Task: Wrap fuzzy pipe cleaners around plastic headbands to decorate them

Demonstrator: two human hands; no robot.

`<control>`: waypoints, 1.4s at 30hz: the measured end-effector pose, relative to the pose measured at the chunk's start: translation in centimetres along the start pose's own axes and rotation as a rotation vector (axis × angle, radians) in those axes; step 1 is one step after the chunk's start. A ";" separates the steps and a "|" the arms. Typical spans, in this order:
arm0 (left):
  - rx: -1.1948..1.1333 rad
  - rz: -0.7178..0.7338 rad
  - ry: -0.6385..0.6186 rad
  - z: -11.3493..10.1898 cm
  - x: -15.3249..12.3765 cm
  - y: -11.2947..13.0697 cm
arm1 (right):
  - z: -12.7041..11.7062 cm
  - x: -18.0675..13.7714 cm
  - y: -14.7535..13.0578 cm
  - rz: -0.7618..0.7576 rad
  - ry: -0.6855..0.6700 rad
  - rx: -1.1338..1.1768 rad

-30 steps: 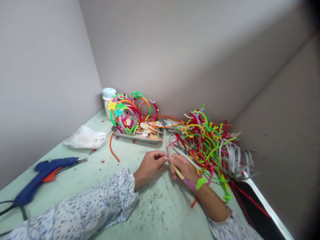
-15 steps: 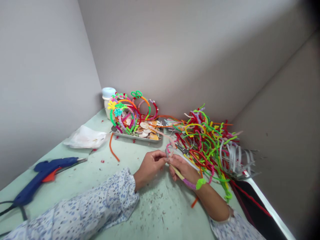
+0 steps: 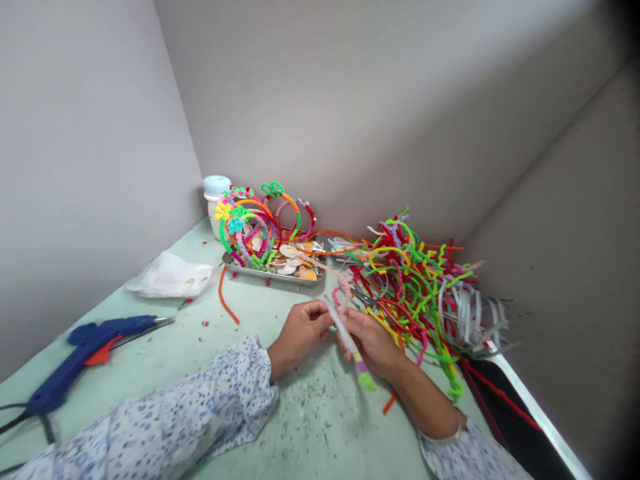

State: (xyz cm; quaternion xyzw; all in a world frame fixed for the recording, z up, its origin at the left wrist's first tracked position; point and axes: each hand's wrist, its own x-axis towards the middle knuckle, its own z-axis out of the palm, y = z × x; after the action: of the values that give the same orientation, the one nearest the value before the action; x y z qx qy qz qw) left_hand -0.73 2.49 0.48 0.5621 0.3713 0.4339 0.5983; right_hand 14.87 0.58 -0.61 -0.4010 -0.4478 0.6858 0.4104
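Observation:
A headband (image 3: 343, 327), blurred by motion, slants between my two hands. Its upper stretch is bare and whitish, while fuzzy yellow, purple and lime-green pipe cleaner covers the lower end. My left hand (image 3: 303, 333) is closed, thumb and index fingertip pinched at the band's left side. From the right, the fingers of my right hand (image 3: 369, 339) close on the same band. A pale pink pipe cleaner (image 3: 346, 283) curves up just beyond my right fingertips; whether it joins the band is hidden.
Finished colourful headbands (image 3: 250, 230) stand in a metal tray (image 3: 280, 275) of shells. Tangled pipe cleaners (image 3: 410, 287), red-handled scissors (image 3: 395, 312) and a bundle of bare bands (image 3: 473, 317) lie right. Left are a blue glue gun (image 3: 95, 343), a plastic bag (image 3: 173, 277) and a white jar (image 3: 215, 200).
The headband has turned between my fingers: its green-tipped end swung from beside my right wrist down and left, away from the arm. Both hands stay in nearly the same place.

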 end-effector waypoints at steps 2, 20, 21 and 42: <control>0.036 0.013 0.029 0.0 0.1 -0.3 | 0.2 -0.2 -0.2 -0.002 -0.022 0.030; -0.022 -0.010 -0.024 -0.1 0.1 -0.1 | 0.2 -0.1 -0.4 0.020 -0.008 0.053; -0.030 -0.015 -0.030 -0.2 0.1 -0.2 | 0.1 -0.1 -0.4 0.029 -0.002 0.051; -0.196 -0.067 -0.170 -0.2 0.2 -0.5 | -0.6 -0.2 -0.5 0.063 -0.103 0.040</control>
State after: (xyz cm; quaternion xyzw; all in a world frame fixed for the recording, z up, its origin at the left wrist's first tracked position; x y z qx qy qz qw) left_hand -0.82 2.74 -0.01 0.5228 0.2937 0.3988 0.6938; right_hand 15.61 0.67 -0.21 -0.3708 -0.4415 0.7270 0.3729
